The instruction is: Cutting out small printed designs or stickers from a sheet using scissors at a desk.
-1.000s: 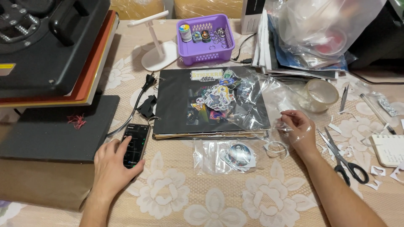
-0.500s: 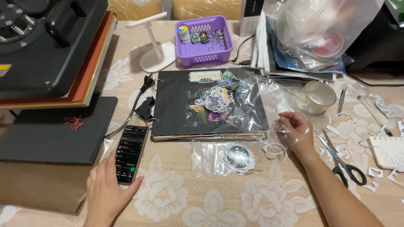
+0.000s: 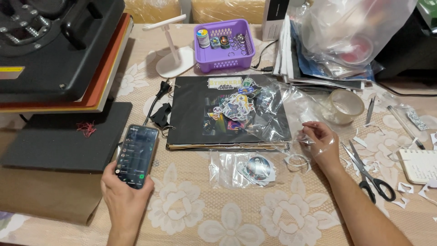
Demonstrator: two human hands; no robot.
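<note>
My left hand holds a black smartphone with a lit screen, lifted just above the table at the lower left. My right hand pinches the edge of a clear plastic bag at the right edge of a black album. Colourful stickers lie inside that bag on top of the album. In front of the album lies a second clear bag with round stickers, and next to my right hand a small ring of clear tape.
A black heat press fills the left. A purple basket and a white stand stand behind the album. Scissors, a tape roll, a notepad, pens and paper scraps lie right. Bags and papers pile at the back right.
My left hand has picked the phone up off the table and drawn it toward me, screen now lit and facing up. My right hand has stayed at the bag's edge.
</note>
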